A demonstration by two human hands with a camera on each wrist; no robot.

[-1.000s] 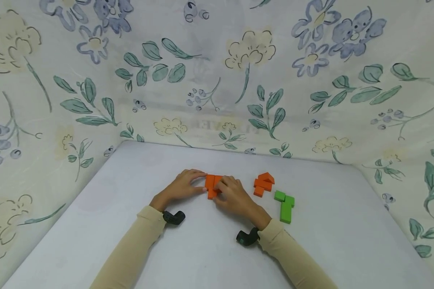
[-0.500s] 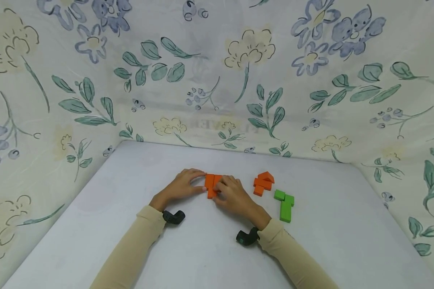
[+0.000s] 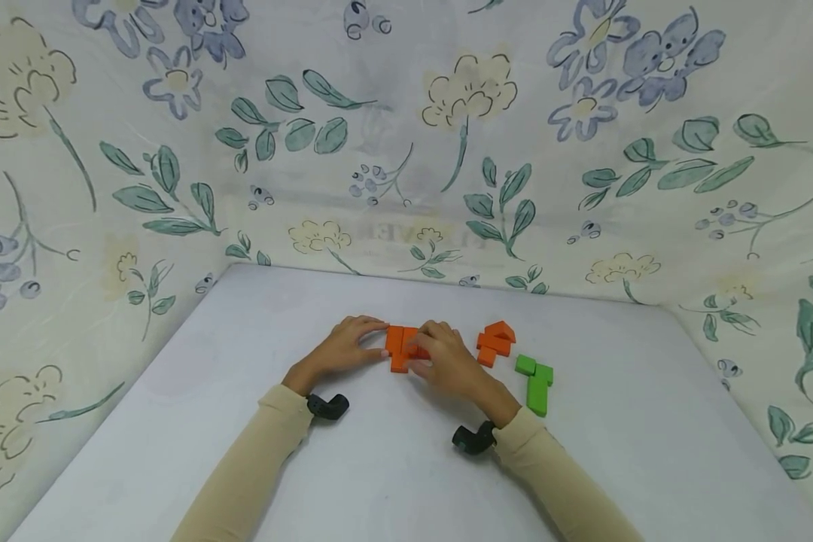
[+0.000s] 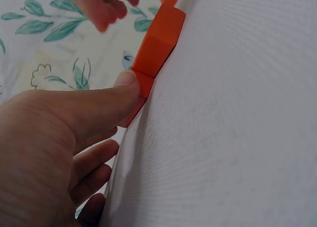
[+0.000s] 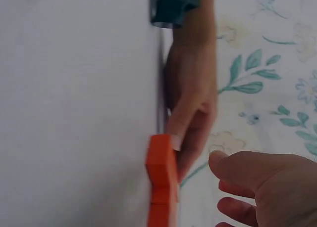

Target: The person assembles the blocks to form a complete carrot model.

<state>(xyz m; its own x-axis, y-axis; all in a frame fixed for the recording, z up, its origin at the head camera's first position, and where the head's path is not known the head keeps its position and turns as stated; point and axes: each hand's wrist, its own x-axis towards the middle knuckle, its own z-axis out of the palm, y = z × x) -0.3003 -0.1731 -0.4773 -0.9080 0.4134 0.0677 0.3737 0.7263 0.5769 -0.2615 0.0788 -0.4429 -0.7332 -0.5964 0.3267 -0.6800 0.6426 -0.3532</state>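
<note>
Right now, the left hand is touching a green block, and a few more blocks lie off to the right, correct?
Only the colour is wrong: the left wrist view shows the left hand touching an orange block, not green; the rest stands.

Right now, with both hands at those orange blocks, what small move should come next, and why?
I'd probably lift the right hand aside to bare the orange blocks for a look. In the head view it hides part of them, while the right wrist view shows its thumb apart from them. The left hand touches them with its thumb, so could steady them.
</note>
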